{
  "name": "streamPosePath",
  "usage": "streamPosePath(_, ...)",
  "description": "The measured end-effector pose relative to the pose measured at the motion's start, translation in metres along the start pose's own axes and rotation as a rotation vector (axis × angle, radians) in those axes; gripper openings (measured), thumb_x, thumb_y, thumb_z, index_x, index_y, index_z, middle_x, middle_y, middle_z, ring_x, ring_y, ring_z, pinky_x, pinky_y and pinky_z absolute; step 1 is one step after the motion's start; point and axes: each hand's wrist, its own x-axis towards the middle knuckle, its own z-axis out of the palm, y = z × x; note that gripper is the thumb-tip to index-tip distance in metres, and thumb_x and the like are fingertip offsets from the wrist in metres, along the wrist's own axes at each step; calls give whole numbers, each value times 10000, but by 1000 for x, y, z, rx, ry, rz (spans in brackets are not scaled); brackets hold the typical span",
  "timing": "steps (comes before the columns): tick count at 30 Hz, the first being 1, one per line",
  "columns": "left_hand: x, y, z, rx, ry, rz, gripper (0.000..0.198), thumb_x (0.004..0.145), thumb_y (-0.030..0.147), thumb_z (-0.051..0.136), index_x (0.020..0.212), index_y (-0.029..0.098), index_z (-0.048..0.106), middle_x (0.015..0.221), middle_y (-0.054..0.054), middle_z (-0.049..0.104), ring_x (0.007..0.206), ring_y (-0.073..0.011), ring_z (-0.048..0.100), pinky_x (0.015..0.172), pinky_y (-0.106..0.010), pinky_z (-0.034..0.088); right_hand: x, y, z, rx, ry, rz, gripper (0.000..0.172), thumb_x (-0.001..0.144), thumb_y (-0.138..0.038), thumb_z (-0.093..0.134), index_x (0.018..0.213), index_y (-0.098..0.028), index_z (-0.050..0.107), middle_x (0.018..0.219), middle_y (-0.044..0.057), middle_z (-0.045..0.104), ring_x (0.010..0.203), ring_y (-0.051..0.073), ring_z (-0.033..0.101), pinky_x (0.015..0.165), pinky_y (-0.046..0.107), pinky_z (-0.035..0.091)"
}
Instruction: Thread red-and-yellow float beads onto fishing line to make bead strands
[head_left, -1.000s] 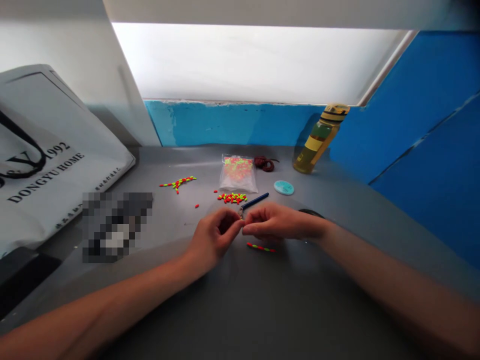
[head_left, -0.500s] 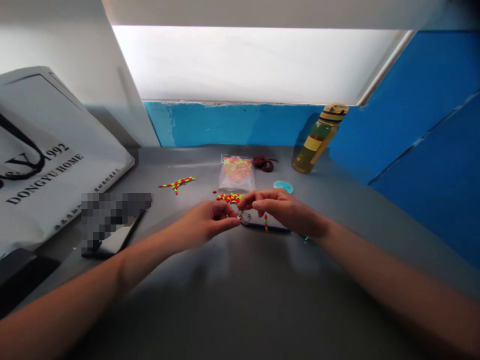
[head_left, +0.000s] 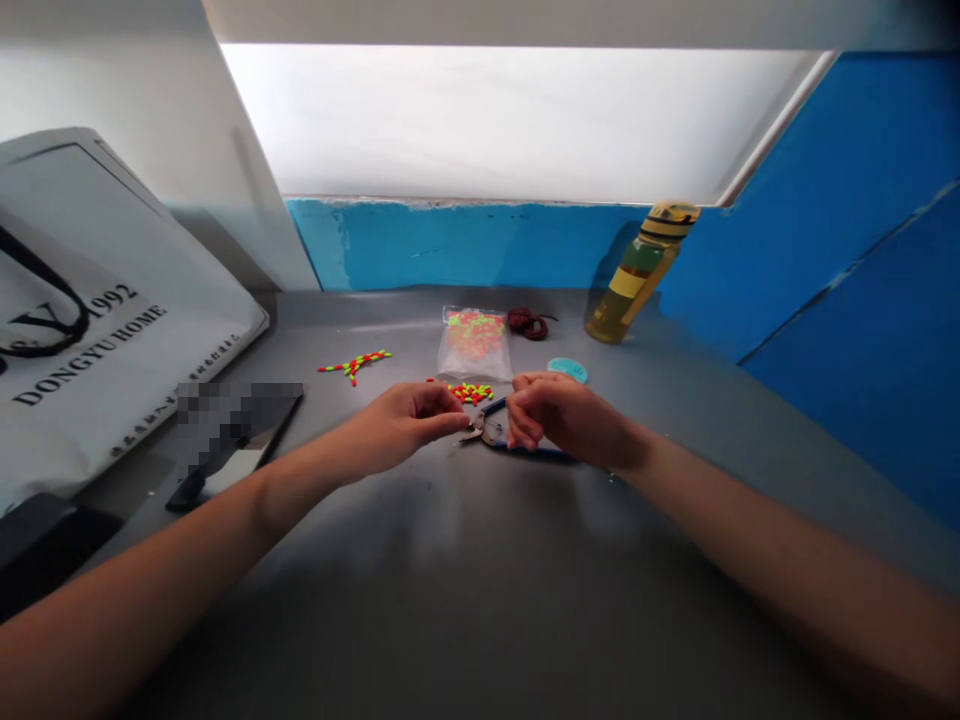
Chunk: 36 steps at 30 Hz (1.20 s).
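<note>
My left hand (head_left: pixel 405 420) rests on the grey table (head_left: pixel 480 580) with thumb and forefinger pinched together at the metal jaws of small pliers (head_left: pixel 487 432). What they pinch is too small to make out. My right hand (head_left: pixel 562 415) is curled into a loose fist over the pliers' blue handles. A small pile of red and yellow-green beads (head_left: pixel 469 392) lies just beyond both hands. Behind the pile is a clear bag of the same beads (head_left: pixel 474 345).
Short bead strands (head_left: pixel 356 362) lie to the left. A brown cord (head_left: pixel 529 323), a teal spool (head_left: pixel 568 370) and a yellow bottle (head_left: pixel 641 275) stand at the back right. A big white bag (head_left: pixel 90 300) and a dark flat object (head_left: pixel 247 425) are at the left.
Both hands moved away from me toward the bead pile. The bead strand on the table was picked up by my right hand and no longer shows. My right hand closed over the pliers.
</note>
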Motion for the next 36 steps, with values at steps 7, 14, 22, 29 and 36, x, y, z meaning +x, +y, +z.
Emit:
streamPosePath(7, 0, -1, 0, 82, 94, 79, 257, 885, 413, 626, 867, 157, 622, 719, 7, 559, 635, -106, 455, 563, -235, 347, -4, -3, 7, 2, -94, 152, 258, 807, -150, 560, 596, -202, 420, 460, -72, 431, 401, 76, 419, 570, 271, 520)
streamPosePath(14, -1, 2, 3, 52, 96, 87, 267, 878, 426, 644, 864, 160, 624, 729, 11, 569, 646, -107, 470, 576, -237, 364, -8, -6, 1, -152, -391, 471, 261, 727, -157, 558, 562, -211, 363, 435, -99, 373, 364, 61, 358, 451, 223, 456)
streamPosePath(22, 4, -7, -1, 140, 281, 68, 269, 870, 436, 639, 872, 168, 643, 708, 16, 575, 623, -110, 459, 564, -247, 349, -18, -15, 29, -469, -798, 658, 316, 813, -270, 666, 594, -175, 459, 515, -85, 412, 479, 50, 366, 451, 170, 306)
streamPosePath(29, 3, 0, -1, 34, 245, 30, 255, 836, 434, 682, 840, 179, 674, 725, 4, 616, 637, -112, 488, 581, -251, 354, -17, -28, 20, -732, -672, 541, 575, 952, -611, 474, 734, -138, 718, 816, 62, 713, 791, 144, 612, 765, 245, 448)
streamPosePath(36, 0, 5, -3, -43, 222, -75, 301, 801, 493, 707, 827, 193, 711, 735, 1, 655, 652, -119, 505, 586, -248, 361, -13, -23, 21, -917, 134, 26, 543, 889, -638, 570, 656, -151, 638, 556, -17, 511, 512, 91, 397, 499, 252, 297)
